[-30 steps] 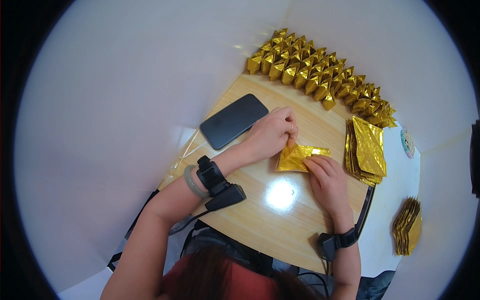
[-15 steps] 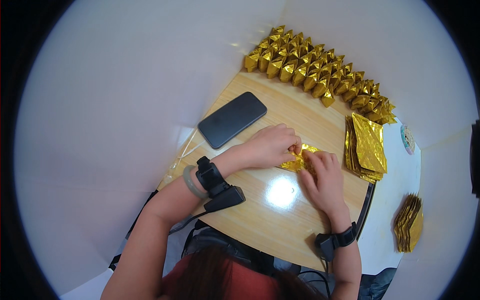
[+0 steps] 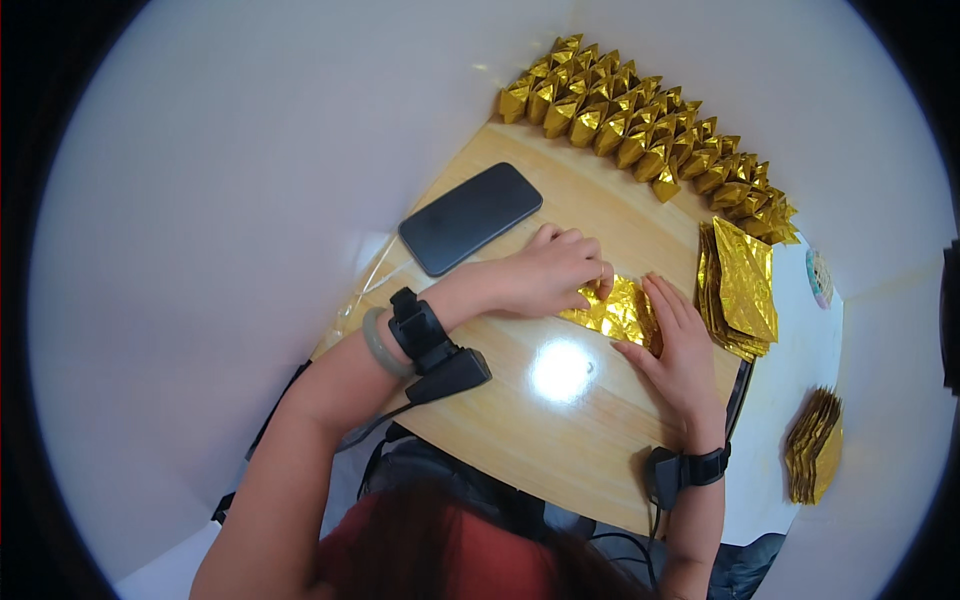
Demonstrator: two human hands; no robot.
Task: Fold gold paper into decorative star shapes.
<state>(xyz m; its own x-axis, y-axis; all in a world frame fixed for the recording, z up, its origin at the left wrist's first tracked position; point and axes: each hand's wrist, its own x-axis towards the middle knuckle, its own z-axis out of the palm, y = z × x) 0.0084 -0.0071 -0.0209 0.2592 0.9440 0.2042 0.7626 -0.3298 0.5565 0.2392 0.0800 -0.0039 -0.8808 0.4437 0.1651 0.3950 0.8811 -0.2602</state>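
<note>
A flat strip of folded gold foil paper (image 3: 622, 310) lies crinkled on the wooden table between my hands. My left hand (image 3: 557, 272) is at its left end, fingers curled down and closed on the foil; the fingertips partly hide that end. At the strip's right end rests my right hand (image 3: 683, 345). Its fingers are stretched out along the far side and the thumb sits apart at the near corner, with foil between them. Close beyond the right hand stands a stack of gold foil sheets (image 3: 742, 280).
Rows of folded gold foil pieces (image 3: 620, 115) line the back of the table (image 3: 480, 410). A black phone (image 3: 470, 218) with a white cable lies left. Another folded foil stack (image 3: 815, 447) and a small round patterned object (image 3: 819, 278) sit on the white surface at right.
My right hand has slid right, away from the left hand, along the foil. More of the strip's middle now shows between them. The left hand stays at the left end.
</note>
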